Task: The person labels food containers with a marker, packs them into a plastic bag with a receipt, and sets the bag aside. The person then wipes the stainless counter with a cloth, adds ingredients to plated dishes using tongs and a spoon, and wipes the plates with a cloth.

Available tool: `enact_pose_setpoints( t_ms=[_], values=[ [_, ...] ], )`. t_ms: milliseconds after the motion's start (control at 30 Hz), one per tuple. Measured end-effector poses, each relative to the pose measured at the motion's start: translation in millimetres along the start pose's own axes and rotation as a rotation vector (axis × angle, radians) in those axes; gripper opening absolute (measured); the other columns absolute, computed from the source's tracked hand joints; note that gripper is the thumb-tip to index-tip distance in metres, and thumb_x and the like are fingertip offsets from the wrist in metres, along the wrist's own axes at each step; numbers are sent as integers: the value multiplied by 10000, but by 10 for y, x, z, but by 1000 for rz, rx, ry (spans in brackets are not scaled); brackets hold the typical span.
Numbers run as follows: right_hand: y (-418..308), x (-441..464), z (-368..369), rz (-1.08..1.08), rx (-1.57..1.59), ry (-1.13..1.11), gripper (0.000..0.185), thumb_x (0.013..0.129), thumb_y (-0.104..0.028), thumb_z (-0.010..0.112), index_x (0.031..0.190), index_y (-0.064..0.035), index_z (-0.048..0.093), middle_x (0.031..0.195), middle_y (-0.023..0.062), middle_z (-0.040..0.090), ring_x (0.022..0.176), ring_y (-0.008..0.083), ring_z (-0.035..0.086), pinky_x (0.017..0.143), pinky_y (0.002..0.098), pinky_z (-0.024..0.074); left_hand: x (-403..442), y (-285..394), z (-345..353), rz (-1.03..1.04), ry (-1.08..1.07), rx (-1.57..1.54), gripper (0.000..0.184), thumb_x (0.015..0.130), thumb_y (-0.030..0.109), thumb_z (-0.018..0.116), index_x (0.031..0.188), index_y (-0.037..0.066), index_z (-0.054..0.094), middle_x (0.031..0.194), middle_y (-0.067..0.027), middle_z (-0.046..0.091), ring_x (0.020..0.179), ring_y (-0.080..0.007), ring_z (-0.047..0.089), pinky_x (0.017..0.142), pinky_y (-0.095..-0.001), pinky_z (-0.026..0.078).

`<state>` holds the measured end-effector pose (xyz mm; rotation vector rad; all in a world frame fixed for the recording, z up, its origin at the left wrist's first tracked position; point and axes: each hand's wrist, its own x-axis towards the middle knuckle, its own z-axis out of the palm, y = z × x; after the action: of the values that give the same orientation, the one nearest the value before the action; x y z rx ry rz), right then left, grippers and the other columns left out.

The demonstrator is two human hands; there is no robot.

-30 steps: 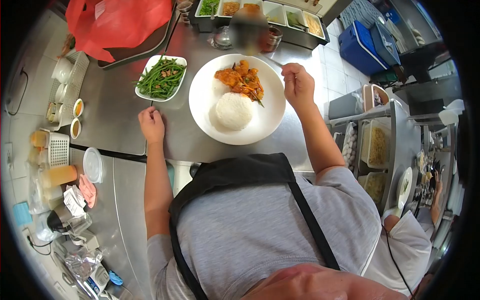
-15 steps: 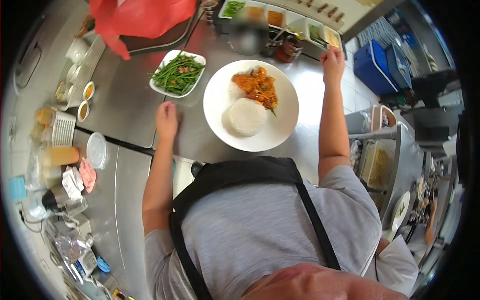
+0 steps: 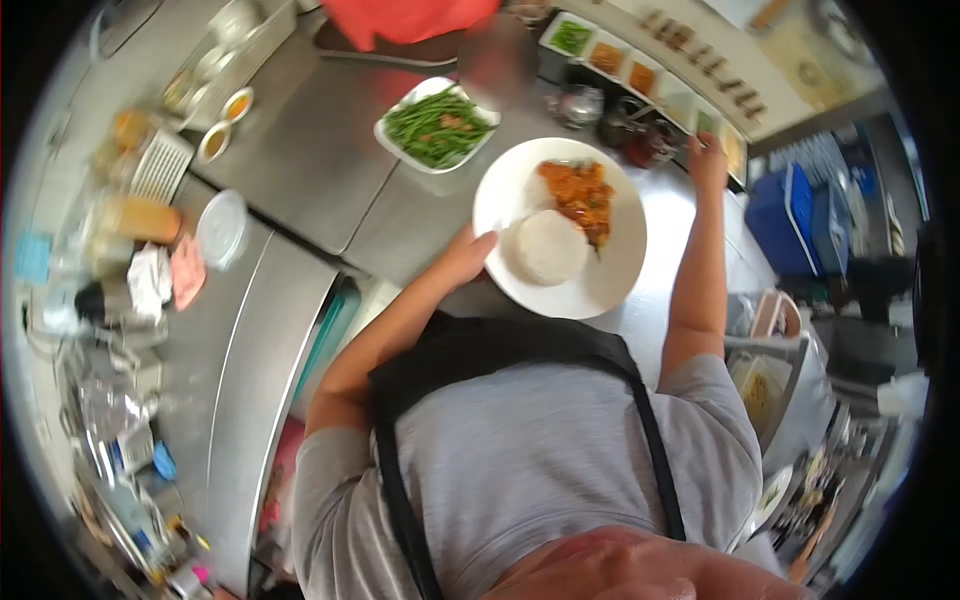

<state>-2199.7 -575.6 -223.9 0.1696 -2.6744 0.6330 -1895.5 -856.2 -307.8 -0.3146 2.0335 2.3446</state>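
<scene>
A round white plate [image 3: 500, 205] lies on the steel counter, bearing a mound of white rice [image 3: 551, 247] and orange-red saucy food [image 3: 584, 195]. My left hand [image 3: 467, 257] has its thumb over the left rim of this plate, gripping it. Up at the right, my right hand [image 3: 707, 158] is closed at the near edge of the row of topping containers [image 3: 676, 100]; what its fingers hold, if anything, is too small to make out. A square white bowl of green beans [image 3: 436, 125] stands left of the plate.
Jars [image 3: 650, 143] stand between plate and containers. A red bag [image 3: 410, 20] lies on a dark tray [image 3: 375, 48] at the back. Two sauce cups [image 3: 214, 143], a clear lid [image 3: 222, 229] and a white basket [image 3: 160, 168] are at the left. A blue cooler [image 3: 780, 212] is at the right.
My left hand has come over from beside the bean bowl onto the plate's rim. My right hand has moved from near the plate to the containers. The view has turned and shifted.
</scene>
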Motion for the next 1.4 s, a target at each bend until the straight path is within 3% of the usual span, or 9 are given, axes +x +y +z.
enact_pose_setpoints(
  t_ms=[167, 433, 567, 600, 800, 900, 1200, 1333, 1400],
  values=[
    [94, 164, -412, 16, -175, 280, 273, 739, -312, 480, 906, -119, 579, 866, 143, 568, 820, 313, 532, 726, 393, 428, -115, 120, 20, -133, 29, 19, 345, 815, 115, 396, 1135, -17, 391, 1062, -116, 496, 964, -174, 467, 833, -291, 365],
    [616, 506, -89, -30, -413, -279, 290, 715, -206, 466, 916, -24, 568, 925, 210, 559, 888, 336, 534, 753, 406, 422, -154, 358, -85, -327, 48, -103, 377, 856, 364, 347, 1074, 58, 381, 643, -61, 527, 436, -125, 495, 380, -227, 402],
    [223, 624, -342, -71, -605, -487, 253, 675, -131, 485, 839, 37, 577, 891, 243, 556, 849, 341, 553, 739, 400, 438, 57, 431, -368, -303, 287, -174, 373, 849, 395, 349, 1040, 75, 330, 762, -77, 520, 487, -125, 496, 407, -226, 411],
    [154, 648, -419, 27, -689, -565, 283, 720, -136, 438, 946, -43, 581, 1027, 159, 538, 964, 308, 512, 793, 382, 419, 150, 405, -459, -289, 321, -216, 369, 848, 391, 357, 1036, 75, 325, 774, -77, 517, 495, -126, 498, 410, -225, 411],
    [9, 619, -906, 123, -706, -514, 316, 752, -205, 431, 954, -5, 569, 988, 204, 539, 933, 332, 523, 785, 404, 415, 442, 429, -548, -259, 471, -359, 305, 841, 289, 386, 1031, 63, 315, 782, -87, 527, 514, -136, 510, 420, -231, 420],
    [-76, 308, -899, 134, -607, -269, 325, 764, -264, 450, 928, -10, 568, 964, 206, 546, 911, 341, 527, 769, 416, 418, 542, 348, -573, -199, 452, -418, 253, 826, 205, 370, 1029, 64, 318, 782, -98, 537, 536, -143, 530, 429, -233, 433],
    [507, -202, -380, 33, -352, -292, 278, 794, -259, 400, 881, -12, 494, 871, 269, 528, 838, 402, 502, 729, 469, 393, 157, 319, -673, -204, 435, -470, 259, 778, 120, 346, 1032, 84, 312, 789, -119, 548, 580, -165, 555, 464, -242, 453],
    [189, -342, -477, -206, 320, 147, 294, 819, -184, 427, 1061, -25, 478, 808, 141, 578, 733, 246, 557, 659, 317, 427, -174, 296, -759, -202, 400, -482, 278, 764, 114, 349, 1038, 77, 321, 790, -127, 550, 592, -181, 556, 505, -265, 458],
    [-320, -476, -606, -27, 552, -196, 343, 833, -172, 453, 1146, -31, 439, 823, 62, 550, 722, 143, 495, 658, 249, 400, -332, 274, -831, -182, 351, -493, 279, 763, 113, 351, 1038, 70, 330, 789, -132, 551, 592, -184, 556, 509, -269, 459]
  ],
)
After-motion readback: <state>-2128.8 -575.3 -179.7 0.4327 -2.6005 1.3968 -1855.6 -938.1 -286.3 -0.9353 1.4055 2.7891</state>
